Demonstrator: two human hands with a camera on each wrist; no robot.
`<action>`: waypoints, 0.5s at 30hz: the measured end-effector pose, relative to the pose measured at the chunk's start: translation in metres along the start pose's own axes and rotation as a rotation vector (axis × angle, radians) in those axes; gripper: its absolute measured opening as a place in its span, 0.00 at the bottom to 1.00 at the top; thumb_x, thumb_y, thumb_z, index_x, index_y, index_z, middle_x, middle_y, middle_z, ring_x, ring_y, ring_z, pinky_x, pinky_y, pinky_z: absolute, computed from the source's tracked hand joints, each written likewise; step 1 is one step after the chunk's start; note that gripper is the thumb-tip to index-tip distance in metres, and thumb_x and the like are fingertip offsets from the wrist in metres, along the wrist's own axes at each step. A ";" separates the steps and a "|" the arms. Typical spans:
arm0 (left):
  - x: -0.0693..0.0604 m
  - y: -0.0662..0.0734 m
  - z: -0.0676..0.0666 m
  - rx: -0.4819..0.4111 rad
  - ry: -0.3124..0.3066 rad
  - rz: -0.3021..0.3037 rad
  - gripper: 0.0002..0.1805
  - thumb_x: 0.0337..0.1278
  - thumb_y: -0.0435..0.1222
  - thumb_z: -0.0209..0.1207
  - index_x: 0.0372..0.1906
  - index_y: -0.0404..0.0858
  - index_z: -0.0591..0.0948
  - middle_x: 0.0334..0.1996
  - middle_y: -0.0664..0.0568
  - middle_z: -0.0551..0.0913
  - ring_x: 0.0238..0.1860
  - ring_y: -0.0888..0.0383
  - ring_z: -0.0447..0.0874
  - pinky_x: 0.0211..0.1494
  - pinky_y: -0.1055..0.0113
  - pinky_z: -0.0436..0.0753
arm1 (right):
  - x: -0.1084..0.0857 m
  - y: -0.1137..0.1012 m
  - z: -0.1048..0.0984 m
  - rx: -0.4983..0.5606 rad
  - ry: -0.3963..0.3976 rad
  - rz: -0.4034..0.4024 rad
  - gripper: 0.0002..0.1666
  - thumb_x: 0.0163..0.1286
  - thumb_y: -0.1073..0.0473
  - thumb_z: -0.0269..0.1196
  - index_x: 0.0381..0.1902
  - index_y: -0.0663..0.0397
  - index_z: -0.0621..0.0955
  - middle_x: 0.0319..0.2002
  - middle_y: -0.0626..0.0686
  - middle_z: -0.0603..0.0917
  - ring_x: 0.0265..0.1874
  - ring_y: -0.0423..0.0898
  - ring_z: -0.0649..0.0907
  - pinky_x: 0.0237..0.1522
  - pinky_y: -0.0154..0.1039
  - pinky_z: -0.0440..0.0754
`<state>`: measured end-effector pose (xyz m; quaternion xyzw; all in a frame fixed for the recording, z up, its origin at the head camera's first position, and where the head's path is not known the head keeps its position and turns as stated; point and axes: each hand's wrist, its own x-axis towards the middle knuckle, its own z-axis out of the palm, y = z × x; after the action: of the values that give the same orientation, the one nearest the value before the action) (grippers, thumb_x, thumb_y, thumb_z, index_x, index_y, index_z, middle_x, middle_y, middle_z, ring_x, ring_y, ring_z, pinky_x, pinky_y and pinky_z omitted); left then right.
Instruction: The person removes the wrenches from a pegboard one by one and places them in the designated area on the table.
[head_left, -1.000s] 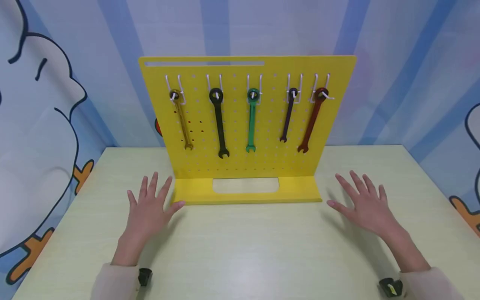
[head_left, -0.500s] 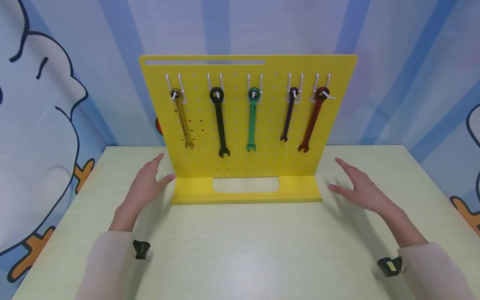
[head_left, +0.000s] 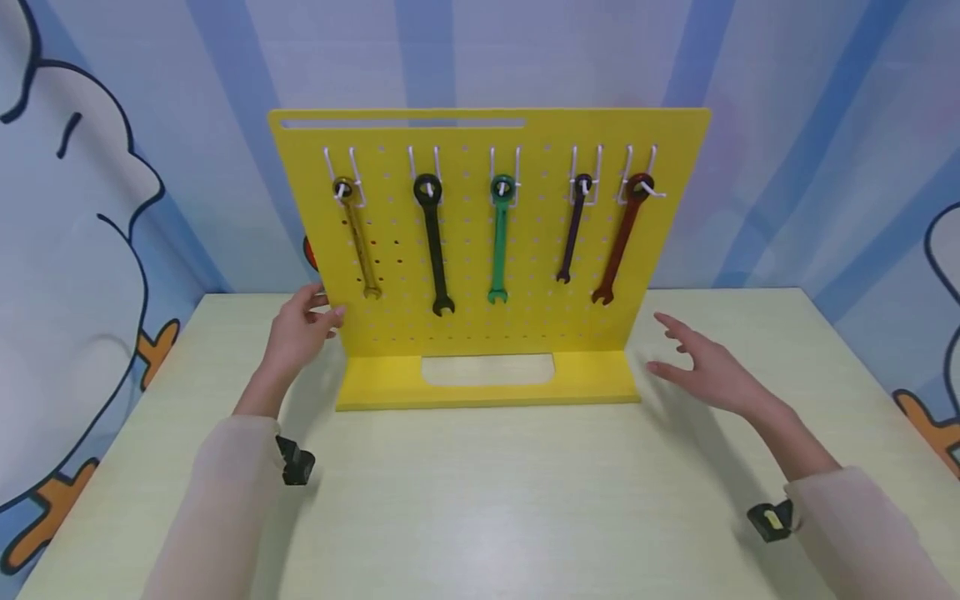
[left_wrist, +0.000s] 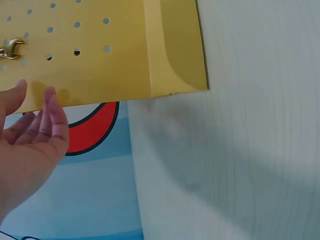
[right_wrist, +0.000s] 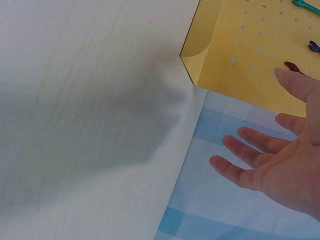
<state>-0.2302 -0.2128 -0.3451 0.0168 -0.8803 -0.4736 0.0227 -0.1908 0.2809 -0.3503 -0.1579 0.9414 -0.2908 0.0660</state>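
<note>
- Your L hand (head_left: 291,333): fingers half-bent, thumb apart, at yellow pegboard (head_left: 536,321) edge, approx 8 o'clock; contact: can't tell.
- Your R hand (head_left: 708,371): loosely spread, nothing held, clear of edge, approx 4 o'clock.
- Pegboard upright on table (head_left: 487,492), your 12 o'clock.
- Progress: all 5 wrenches (head_left: 499,246) on hooks (head_left: 517,177), none off; no firm hold on board yet, afaict.

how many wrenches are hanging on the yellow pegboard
5, left to right in the head view: gold metal wrench, black metal wrench, green metal wrench, dark purple metal wrench, dark red metal wrench. None seems hidden.
</note>
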 end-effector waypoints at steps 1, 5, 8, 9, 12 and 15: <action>0.002 0.000 0.001 -0.035 0.005 -0.009 0.31 0.64 0.41 0.51 0.68 0.36 0.57 0.59 0.39 0.69 0.47 0.46 0.76 0.51 0.53 0.78 | 0.000 -0.001 0.000 0.000 0.002 -0.004 0.44 0.67 0.48 0.57 0.70 0.59 0.49 0.66 0.67 0.55 0.57 0.68 0.64 0.52 0.65 0.68; 0.006 -0.001 0.004 -0.114 0.025 -0.034 0.26 0.64 0.40 0.51 0.63 0.35 0.63 0.56 0.41 0.71 0.47 0.48 0.76 0.53 0.55 0.77 | 0.002 -0.008 -0.004 0.004 0.008 -0.008 0.42 0.67 0.47 0.56 0.69 0.60 0.51 0.64 0.67 0.60 0.55 0.65 0.68 0.50 0.62 0.71; 0.007 -0.002 0.005 -0.115 0.030 -0.036 0.22 0.65 0.40 0.49 0.58 0.32 0.67 0.51 0.40 0.74 0.46 0.47 0.77 0.53 0.56 0.77 | 0.005 -0.013 -0.008 0.009 0.014 0.000 0.41 0.68 0.47 0.55 0.69 0.61 0.53 0.61 0.67 0.64 0.53 0.63 0.70 0.48 0.59 0.74; 0.007 -0.002 0.005 -0.113 0.031 -0.035 0.20 0.65 0.40 0.49 0.56 0.31 0.68 0.50 0.39 0.74 0.46 0.47 0.77 0.53 0.56 0.77 | 0.006 -0.015 -0.010 0.013 0.017 0.003 0.40 0.68 0.47 0.55 0.68 0.61 0.54 0.60 0.67 0.66 0.53 0.63 0.71 0.47 0.58 0.75; 0.009 -0.003 0.007 -0.106 0.032 -0.033 0.18 0.66 0.39 0.47 0.53 0.30 0.69 0.46 0.39 0.75 0.46 0.47 0.77 0.52 0.59 0.78 | 0.009 -0.021 -0.016 0.034 0.028 0.000 0.38 0.69 0.48 0.54 0.68 0.62 0.55 0.58 0.67 0.68 0.52 0.61 0.72 0.46 0.56 0.76; 0.010 -0.004 0.008 -0.096 0.047 -0.036 0.18 0.67 0.39 0.47 0.52 0.30 0.70 0.44 0.40 0.75 0.45 0.48 0.78 0.50 0.63 0.79 | 0.013 -0.029 -0.020 0.065 0.040 -0.018 0.37 0.69 0.49 0.54 0.67 0.63 0.56 0.57 0.67 0.69 0.52 0.61 0.73 0.46 0.56 0.77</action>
<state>-0.2410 -0.2086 -0.3530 0.0425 -0.8553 -0.5151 0.0360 -0.1996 0.2647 -0.3179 -0.1584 0.9312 -0.3246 0.0498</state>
